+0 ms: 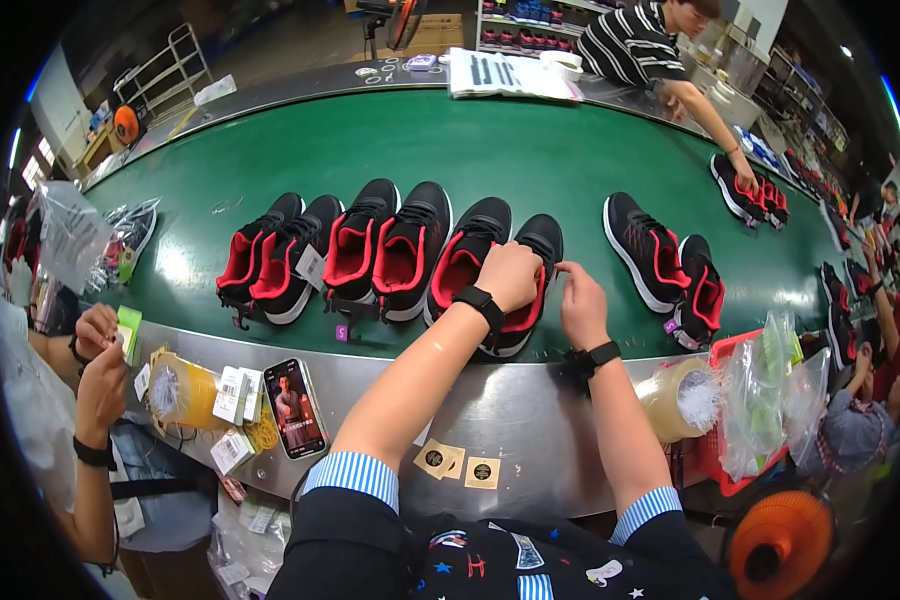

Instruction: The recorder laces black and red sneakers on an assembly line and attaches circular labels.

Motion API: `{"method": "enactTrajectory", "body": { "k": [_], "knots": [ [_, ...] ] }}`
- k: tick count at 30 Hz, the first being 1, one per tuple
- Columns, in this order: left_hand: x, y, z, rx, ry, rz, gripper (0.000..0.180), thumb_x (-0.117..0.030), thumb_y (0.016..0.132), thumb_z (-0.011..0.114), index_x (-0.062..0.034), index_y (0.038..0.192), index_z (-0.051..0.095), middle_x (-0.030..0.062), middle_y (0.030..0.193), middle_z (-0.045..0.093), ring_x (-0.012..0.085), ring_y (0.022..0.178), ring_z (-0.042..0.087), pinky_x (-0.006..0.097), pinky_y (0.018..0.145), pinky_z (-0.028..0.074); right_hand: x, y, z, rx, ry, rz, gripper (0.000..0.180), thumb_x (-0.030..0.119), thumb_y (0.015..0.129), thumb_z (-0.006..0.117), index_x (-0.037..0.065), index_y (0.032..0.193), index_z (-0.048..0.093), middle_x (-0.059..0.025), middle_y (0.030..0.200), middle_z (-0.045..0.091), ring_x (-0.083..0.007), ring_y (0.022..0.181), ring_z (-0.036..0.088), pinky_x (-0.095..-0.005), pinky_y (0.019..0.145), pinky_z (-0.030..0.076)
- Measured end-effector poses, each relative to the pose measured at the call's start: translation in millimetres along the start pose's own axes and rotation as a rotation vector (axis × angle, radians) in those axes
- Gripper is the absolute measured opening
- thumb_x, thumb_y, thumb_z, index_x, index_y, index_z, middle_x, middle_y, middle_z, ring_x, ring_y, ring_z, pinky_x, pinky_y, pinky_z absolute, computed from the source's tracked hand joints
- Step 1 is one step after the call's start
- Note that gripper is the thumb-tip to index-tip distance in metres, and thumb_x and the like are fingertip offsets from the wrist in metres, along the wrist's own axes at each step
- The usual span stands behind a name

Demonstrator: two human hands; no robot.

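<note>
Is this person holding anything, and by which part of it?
The left hand is at the opening of a black shoe; whether it grips there is hidden. The right hand is beside that shoe; whether it pinches anything is unclear.

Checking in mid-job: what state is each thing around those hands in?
Left hand: fingers curled, on the black shoe.
Right hand: raised beside that shoe; contact unclear.
Black shoe: upright, toe away from the person, partly hidden.
Shoe pair right of the hands: untouched, toes away.
Phone: face up, screen lit.
Gold square labels: flat, some overlapping.
Clear plastic bags: bunched at the red basket.
Orange fan at lower right: spinning unclear.
</note>
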State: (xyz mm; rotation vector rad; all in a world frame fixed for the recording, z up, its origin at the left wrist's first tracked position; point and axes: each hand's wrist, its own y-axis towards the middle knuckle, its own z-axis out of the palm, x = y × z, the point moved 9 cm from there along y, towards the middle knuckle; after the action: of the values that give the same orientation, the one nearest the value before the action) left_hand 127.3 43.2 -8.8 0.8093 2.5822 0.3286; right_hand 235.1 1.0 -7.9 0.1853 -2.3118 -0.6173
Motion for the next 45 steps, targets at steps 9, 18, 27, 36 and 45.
{"method": "enactTrajectory", "body": {
  "k": [9,18,27,36,45],
  "knots": [
    [3.3,-7.6,-44.7,-0.175,-0.674,-0.144,0.011,-0.009,0.079,0.059,0.0022,0.078,0.058,0.0134,0.076,0.065,0.0243,0.069,0.063,0.031,0.064,0.049,-64.6,-11.4,13.8,0.093,0.613,0.295,0.011,0.009,0.085,0.055,0.001,0.091,0.060,-0.0034,0.074,0.062,-0.0098,0.060,0.053,-0.0243,0.054,0.041],
    [-8.2,-17.5,-22.4,-0.253,-0.474,-0.110,0.014,-0.006,0.076,0.053,-0.0018,0.080,0.066,0.0147,0.081,0.060,0.0304,0.082,0.058,0.039,0.072,0.046,-30.4,-9.8,23.6,0.194,0.856,0.458,0.013,0.009,0.083,0.058,0.003,0.095,0.058,0.0004,0.078,0.062,0.0000,0.050,0.040,-0.0154,0.041,0.024],
    [0.3,-31.9,-10.0,-0.258,-0.540,-0.140,0.015,-0.001,0.072,0.055,-0.0015,0.085,0.062,0.0133,0.074,0.063,0.0302,0.074,0.061,0.039,0.067,0.048,-35.1,-8.3,35.5,0.350,0.760,0.525,0.013,0.009,0.080,0.061,0.002,0.091,0.062,0.0009,0.075,0.062,0.0008,0.048,0.039,-0.0157,0.039,0.023],
    [6.9,-42.3,-19.9,-0.254,-0.660,-0.216,0.014,0.000,0.072,0.054,-0.0016,0.086,0.056,0.0135,0.072,0.063,0.0304,0.072,0.062,0.038,0.064,0.048,-24.8,-9.4,40.1,0.412,0.620,0.502,0.013,0.009,0.079,0.063,0.001,0.089,0.064,-0.0011,0.077,0.064,-0.0020,0.056,0.047,-0.0172,0.044,0.028],
    [23.1,-56.3,-24.7,-0.292,-0.582,-0.292,0.012,-0.007,0.071,0.058,-0.0047,0.083,0.057,0.0154,0.072,0.062,0.0311,0.071,0.063,0.038,0.061,0.048,-8.2,-12.7,62.5,0.471,0.696,0.502,0.013,0.013,0.079,0.065,0.003,0.087,0.063,-0.0009,0.075,0.063,-0.0045,0.057,0.049,-0.0188,0.047,0.034]
  ]
}}
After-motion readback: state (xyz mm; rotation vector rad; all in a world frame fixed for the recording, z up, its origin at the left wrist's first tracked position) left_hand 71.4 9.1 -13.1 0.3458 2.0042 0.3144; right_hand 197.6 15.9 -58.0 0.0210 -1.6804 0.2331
